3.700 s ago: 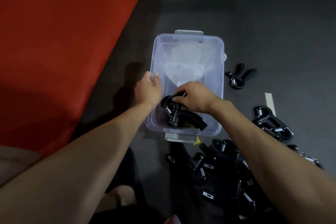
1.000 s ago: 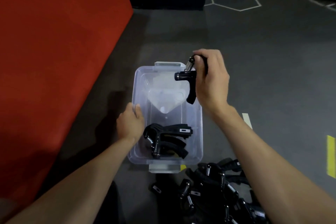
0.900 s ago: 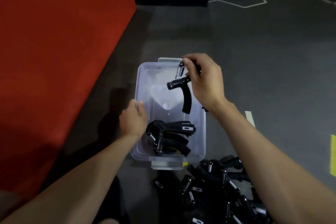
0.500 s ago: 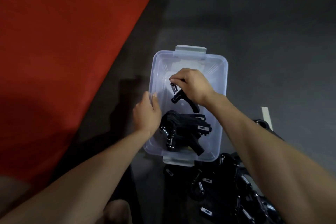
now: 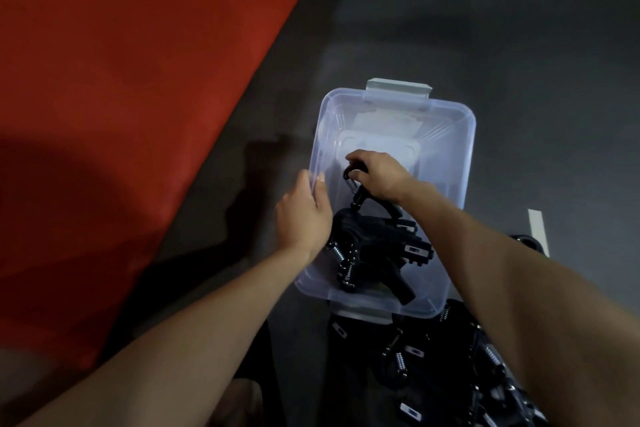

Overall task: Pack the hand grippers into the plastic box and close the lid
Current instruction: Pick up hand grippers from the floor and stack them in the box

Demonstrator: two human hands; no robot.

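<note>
A clear plastic box (image 5: pixel 462 156) stands open on the dark floor, with a grey latch at each short end. My right hand (image 5: pixel 379 175) is inside it and grips a black hand gripper (image 5: pixel 355 188) by its top, the spring showing below my fingers. That gripper touches a small pile of black hand grippers (image 5: pixel 379 251) lying in the near half of the box. My left hand (image 5: pixel 304 215) holds the box's left rim, thumb over the edge. No lid shows in this view.
A heap of loose black hand grippers (image 5: pixel 446 371) lies on the floor just before the box, partly under my right forearm. A big red mat (image 5: pixel 121 97) fills the left side. White tape (image 5: pixel 536 230) marks the floor at right.
My right hand has lowered the held gripper deeper into the box, down onto the pile. My left hand has stayed on the left rim.
</note>
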